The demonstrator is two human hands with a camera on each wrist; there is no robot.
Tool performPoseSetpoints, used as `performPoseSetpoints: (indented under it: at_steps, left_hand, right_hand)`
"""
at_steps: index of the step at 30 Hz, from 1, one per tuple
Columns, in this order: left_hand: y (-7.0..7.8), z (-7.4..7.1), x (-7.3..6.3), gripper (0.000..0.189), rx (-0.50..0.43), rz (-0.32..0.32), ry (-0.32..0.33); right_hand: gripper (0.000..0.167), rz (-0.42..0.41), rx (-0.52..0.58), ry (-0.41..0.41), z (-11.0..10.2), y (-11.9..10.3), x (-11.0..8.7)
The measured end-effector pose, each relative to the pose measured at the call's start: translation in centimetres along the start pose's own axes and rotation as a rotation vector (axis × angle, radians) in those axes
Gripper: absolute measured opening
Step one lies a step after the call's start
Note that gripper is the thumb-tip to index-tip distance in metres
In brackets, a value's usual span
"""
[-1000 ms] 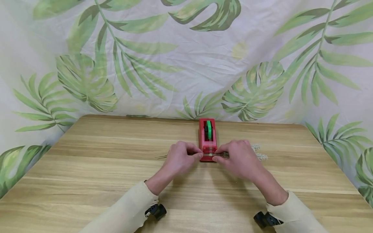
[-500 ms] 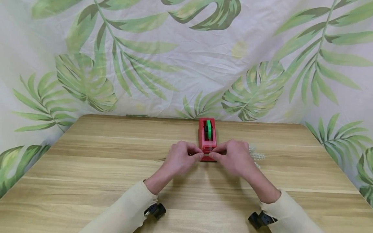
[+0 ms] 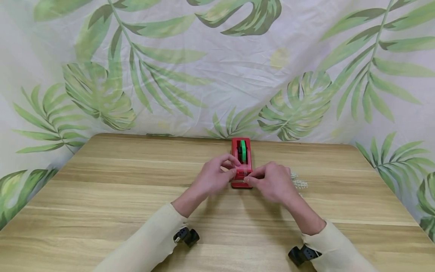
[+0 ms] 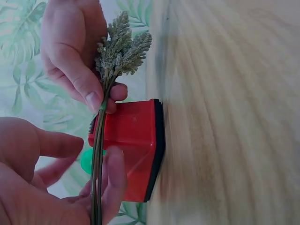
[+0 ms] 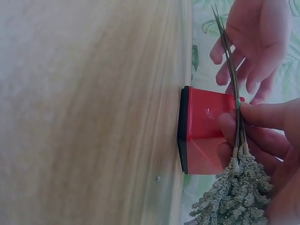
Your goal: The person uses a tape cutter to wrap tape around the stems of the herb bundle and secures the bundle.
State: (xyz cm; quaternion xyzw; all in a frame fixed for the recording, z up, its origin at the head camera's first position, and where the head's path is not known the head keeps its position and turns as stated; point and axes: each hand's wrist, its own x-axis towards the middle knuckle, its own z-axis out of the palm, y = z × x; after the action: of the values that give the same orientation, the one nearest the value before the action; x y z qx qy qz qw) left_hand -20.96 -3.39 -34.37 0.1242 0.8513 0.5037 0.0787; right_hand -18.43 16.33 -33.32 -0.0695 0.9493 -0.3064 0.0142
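Note:
My right hand [image 3: 275,183] pinches a small bunch of dried flowers [image 5: 234,192] between thumb and fingers, just below the pale grey-green heads. The thin brown stems [image 4: 97,159] run sideways across the front of a red tape dispenser [image 3: 243,166]. A bit of green tape [image 5: 237,103] shows on the stems beside the right fingertips. My left hand [image 3: 215,175] is at the dispenser's left side, thumb and index finger apart, other fingers loosely bent close to the stems. A green tape roll [image 3: 243,151] sits in the dispenser.
The dispenser stands near the back edge of a wooden table [image 3: 119,181]. Behind it hangs a pale cloth [image 3: 231,79] printed with green leaves. A tiny pale crumb [image 5: 158,178] lies on the tabletop.
The left hand has let go of the stems, moved slightly up toward the dispenser's top, and spread its fingers. Earlier, the right hand slid inward with the bunch; it keeps its pinch.

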Motion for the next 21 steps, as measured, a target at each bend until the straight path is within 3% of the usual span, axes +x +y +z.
performPoseSetpoints:
  at_steps: [7, 14, 21]
  left_hand:
    - [-0.29, 0.41, 0.77, 0.02, -0.11, 0.001, -0.083]
    - [-0.43, 0.57, 1.02, 0.021, -0.135, -0.029, -0.129]
    - [-0.59, 0.61, 0.93, 0.021, -0.113, -0.013, -0.146]
  right_hand:
    - [0.012, 0.0, -0.001, 0.002, 0.0, 0.02, -0.04]
    - [0.012, -0.009, -0.011, 0.011, 0.04, 0.1, -0.07]
    - [0.012, -0.021, 0.0, 0.003, 0.11, 0.12, -0.08]
